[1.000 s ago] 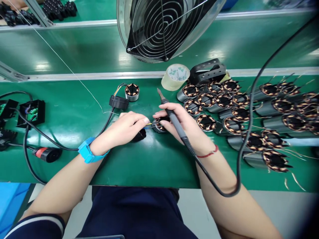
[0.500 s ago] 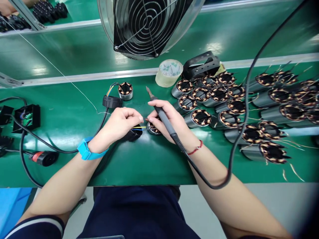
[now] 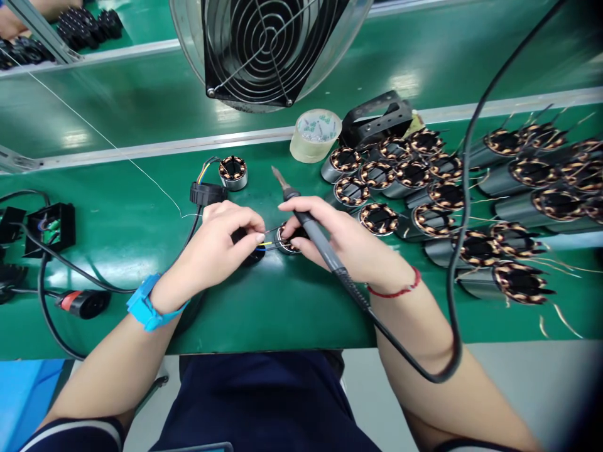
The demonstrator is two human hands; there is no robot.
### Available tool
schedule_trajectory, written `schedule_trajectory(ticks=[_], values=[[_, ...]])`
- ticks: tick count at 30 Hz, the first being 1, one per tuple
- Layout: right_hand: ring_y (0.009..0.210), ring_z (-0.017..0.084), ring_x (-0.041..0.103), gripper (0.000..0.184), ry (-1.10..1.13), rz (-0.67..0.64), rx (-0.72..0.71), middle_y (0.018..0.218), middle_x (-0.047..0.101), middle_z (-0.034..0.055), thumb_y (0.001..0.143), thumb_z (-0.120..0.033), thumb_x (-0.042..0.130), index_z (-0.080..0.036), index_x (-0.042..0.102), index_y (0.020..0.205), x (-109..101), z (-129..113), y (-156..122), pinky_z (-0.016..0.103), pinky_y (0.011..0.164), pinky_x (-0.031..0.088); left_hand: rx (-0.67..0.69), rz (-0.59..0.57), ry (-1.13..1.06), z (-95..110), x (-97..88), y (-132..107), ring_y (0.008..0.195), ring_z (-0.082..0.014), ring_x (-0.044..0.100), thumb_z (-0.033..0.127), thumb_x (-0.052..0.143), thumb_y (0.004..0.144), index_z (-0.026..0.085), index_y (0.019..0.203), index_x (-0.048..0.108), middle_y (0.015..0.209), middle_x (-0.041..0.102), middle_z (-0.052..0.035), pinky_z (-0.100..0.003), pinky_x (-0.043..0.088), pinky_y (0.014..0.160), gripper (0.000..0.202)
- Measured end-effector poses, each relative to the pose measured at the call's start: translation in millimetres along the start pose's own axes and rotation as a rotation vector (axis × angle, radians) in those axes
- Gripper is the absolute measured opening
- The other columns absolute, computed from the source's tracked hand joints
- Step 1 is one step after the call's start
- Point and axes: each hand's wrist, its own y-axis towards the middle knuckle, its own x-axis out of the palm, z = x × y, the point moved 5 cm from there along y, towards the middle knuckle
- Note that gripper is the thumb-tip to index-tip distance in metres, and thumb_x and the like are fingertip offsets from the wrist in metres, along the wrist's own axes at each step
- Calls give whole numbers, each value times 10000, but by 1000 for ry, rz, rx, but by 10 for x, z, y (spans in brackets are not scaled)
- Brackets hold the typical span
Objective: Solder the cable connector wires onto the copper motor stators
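Observation:
My left hand is closed, thumb and forefinger close to thin coloured wires. A fine strand of solder wire runs from the upper left into this hand. Partly behind its fingers is a black cap, joined by the wires to a small motor stator. My right hand grips a grey soldering iron, its tip pointing up and away from the wires. That hand's thumb and fingertips touch or nearly touch the stator, partly covering it.
Several wound stators stand on the right. Behind are a tape roll, a black bracket and a fan. Another stator sits by a black cap. The iron's cable loops over my right forearm.
My fingertips have moved apart, the right hand shifting slightly right to the stator with the iron still held. My left hand has turned and lowered a little, uncovering more of the wires.

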Motion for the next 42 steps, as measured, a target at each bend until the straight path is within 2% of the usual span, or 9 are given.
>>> schedule_trajectory(ticks=[4,7,12,16,20,24,31,35,42], values=[[765,144,634,312,-41,15,6,841,646,10,868,-176,524,-221,487,1174,14,-6,18,301,786,510,28,-108,115,111,56,-67,891,-179,549,274,511,893,210,945,613,889,664,-5,-396,315,963,131],[764,143,633,320,-47,32,12,830,640,3,864,-180,539,-221,484,1176,27,17,21,295,781,505,-43,-142,61,68,101,-63,866,-178,541,274,519,879,202,892,610,854,663,-2,-382,348,937,117],[758,147,624,340,-71,36,4,814,632,-3,855,-184,550,-225,480,1185,16,12,8,304,784,501,-203,-243,-241,-52,196,-27,727,-148,520,341,548,851,179,767,623,756,626,-2,-290,410,715,197],[784,158,623,337,-88,74,0,812,630,1,855,-189,552,-229,482,1182,-9,8,-6,313,793,500,-413,-197,-636,-159,275,-27,622,-106,485,403,631,791,149,711,624,673,585,8,-227,378,589,267],[818,167,626,329,-101,127,-13,824,628,5,855,-175,543,-227,489,1176,-37,8,-15,316,799,502,-487,-97,-698,-240,321,2,554,-81,420,386,700,717,136,678,636,606,543,22,-211,323,529,262],[842,173,622,356,-123,134,-41,849,626,13,844,-159,544,-221,483,1189,-53,-4,-21,333,819,503,-493,-124,-679,-247,358,37,539,-75,376,380,712,698,124,701,658,577,508,29,-217,272,520,261],[1089,224,583,566,-131,50,-112,1188,598,93,806,-196,619,-230,373,1314,37,-32,-14,403,920,489,-426,-142,-785,-221,266,39,613,-77,394,319,618,813,149,701,592,651,489,36,-206,291,572,206],[1034,204,602,485,-187,81,-151,1105,642,58,833,-144,568,-235,406,1281,93,-36,7,389,914,482,-454,-95,-816,-257,272,34,609,-79,412,236,593,794,145,677,641,633,526,27,-203,303,574,156],[889,187,642,345,-319,193,-148,921,713,-1,868,-137,533,-259,477,1186,100,-33,16,341,831,471,-379,-246,-885,-207,380,31,760,-125,586,309,631,800,144,635,660,712,661,-11,-222,411,732,235]])
